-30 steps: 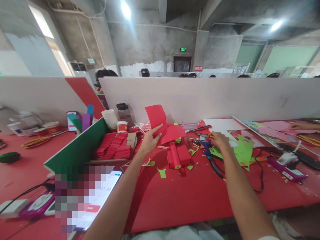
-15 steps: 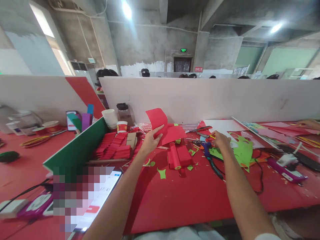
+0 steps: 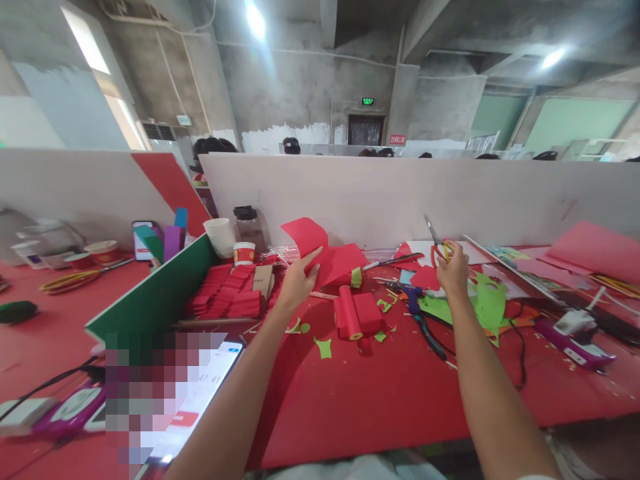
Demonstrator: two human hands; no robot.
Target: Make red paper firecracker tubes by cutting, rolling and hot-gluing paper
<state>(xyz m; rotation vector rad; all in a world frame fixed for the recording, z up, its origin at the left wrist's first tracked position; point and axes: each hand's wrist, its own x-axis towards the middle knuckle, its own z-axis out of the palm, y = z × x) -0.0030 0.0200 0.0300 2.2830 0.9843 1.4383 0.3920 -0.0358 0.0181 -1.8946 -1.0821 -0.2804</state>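
Note:
My left hand [image 3: 298,280] grips a bent sheet of red paper [image 3: 325,252] at the back of the red table [image 3: 360,393], thumb on top. My right hand [image 3: 453,270] is raised a little above the table and closed on a pair of scissors [image 3: 436,240] with yellow handles, blades pointing up and to the left. A red paper roll [image 3: 354,313] lies between my two hands. Green paper cut-outs [image 3: 483,301] lie under and to the right of my right hand.
A stack of red folded pieces [image 3: 227,293] sits beside a green board [image 3: 155,297]. Paper cups [image 3: 243,253], a dark jar [image 3: 247,223], a glue gun [image 3: 417,307] with cable and a phone [image 3: 193,400] lie around. A white partition [image 3: 450,193] closes the back.
My right hand has risen from the table with the scissors in it. My left hand has kept hold of the red sheet, which has dropped slightly. A pink sheet has come up at the far right.

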